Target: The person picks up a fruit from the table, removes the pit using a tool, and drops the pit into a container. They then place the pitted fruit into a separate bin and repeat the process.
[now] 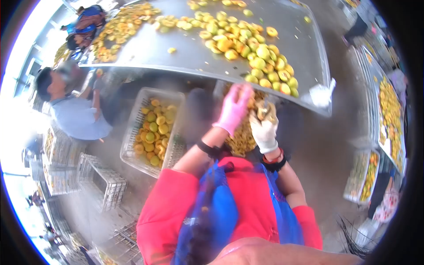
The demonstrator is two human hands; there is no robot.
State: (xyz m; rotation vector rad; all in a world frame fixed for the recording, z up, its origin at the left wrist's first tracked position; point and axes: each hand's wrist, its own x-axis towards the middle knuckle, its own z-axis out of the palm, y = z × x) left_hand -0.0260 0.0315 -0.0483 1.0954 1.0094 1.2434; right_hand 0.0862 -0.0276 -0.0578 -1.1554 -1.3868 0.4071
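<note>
My left hand, in a pink glove, is closed at the near edge of the metal table; a small yellow-orange piece shows beside its fingers, but the grip is partly hidden. My right hand, in a white glove, is closed around a metal tool, whose shape is blurred. Both hands are close together over a container of yellow-brown peelings or pieces in front of my body. Yellow-green fruits lie heaped on the table just beyond my hands.
A white crate of fruit stands left of me, with an empty crate farther left. A person in light blue works at the table's left. A crumpled white bag lies at its right corner. Another fruit table stands far right.
</note>
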